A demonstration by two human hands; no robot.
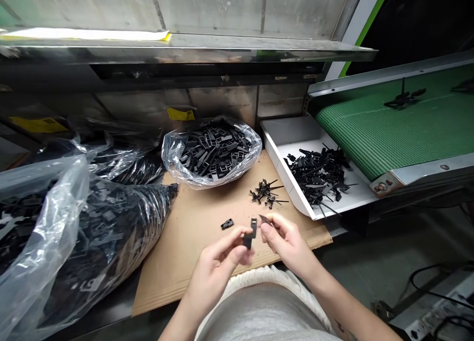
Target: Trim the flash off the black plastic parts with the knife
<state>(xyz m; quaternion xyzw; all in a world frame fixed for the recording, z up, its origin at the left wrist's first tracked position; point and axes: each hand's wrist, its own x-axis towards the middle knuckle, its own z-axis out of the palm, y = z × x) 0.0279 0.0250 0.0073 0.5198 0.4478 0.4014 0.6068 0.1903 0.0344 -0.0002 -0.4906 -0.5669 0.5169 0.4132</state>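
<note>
Between the fingertips of my left hand [225, 262] is a flat black plastic part [253, 228] with a rectangular opening at its upper end. My right hand [283, 237], close beside it on the right, pinches a small dark pointed blade [264, 219], its tip toward the part. Most of the blade is hidden by my fingers. One loose black plastic clip [227, 224] lies on the cardboard [192, 252] just beyond my left hand. Farther off, a small heap of black pieces with thin stems [265, 191] rests on the same sheet.
An open clear bag [174, 168] of black parts stands at the back. Large filled plastic bags [122, 227] crowd the left. On the right, a white tray [285, 183] with tangled black pieces sits beneath a green conveyor belt [370, 128]. A metal shelf [222, 54] spans the back.
</note>
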